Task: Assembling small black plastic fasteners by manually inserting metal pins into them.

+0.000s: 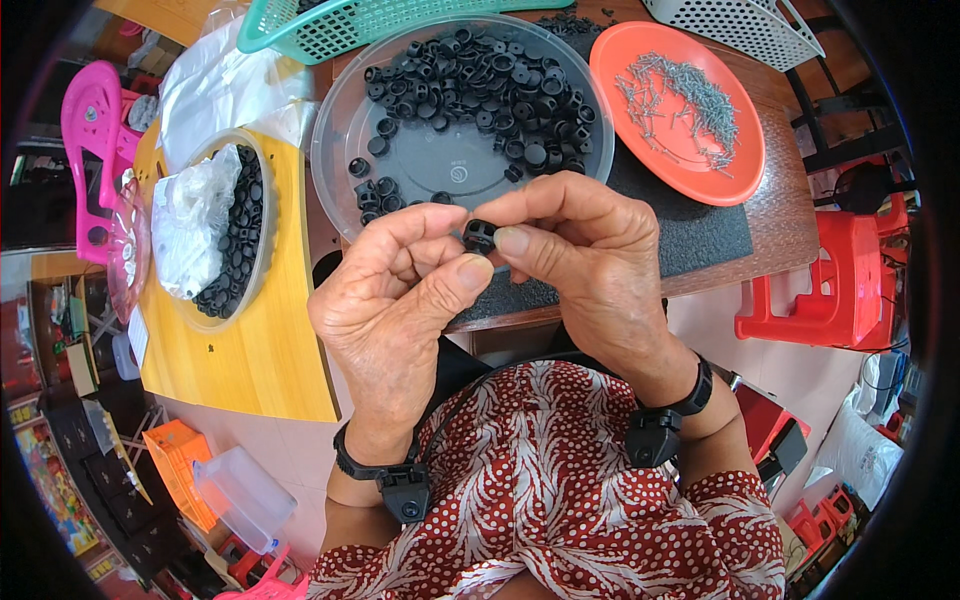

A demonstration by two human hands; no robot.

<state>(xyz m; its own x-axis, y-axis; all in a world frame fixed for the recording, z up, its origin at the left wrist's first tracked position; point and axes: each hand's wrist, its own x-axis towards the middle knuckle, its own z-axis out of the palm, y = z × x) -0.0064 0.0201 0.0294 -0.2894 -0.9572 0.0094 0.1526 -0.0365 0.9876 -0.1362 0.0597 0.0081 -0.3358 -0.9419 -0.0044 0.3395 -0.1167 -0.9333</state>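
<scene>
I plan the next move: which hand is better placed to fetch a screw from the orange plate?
Probably the right hand: the orange plate lies on its side, while the left hand can hold the black part.

Far across the table we see a clear tray (340, 150) heaped with black caps (480, 80). To its right lies an orange plate (740, 170) strewn with small screws (680, 100). On the left, a yellow board (270, 340) carries a clear bowl (262, 240) of more black parts beside a crumpled plastic bag (190, 220). A green basket (330, 30) sits at the far edge, a pink stool (90, 150) far left, red stools (840, 290) at right.
</scene>
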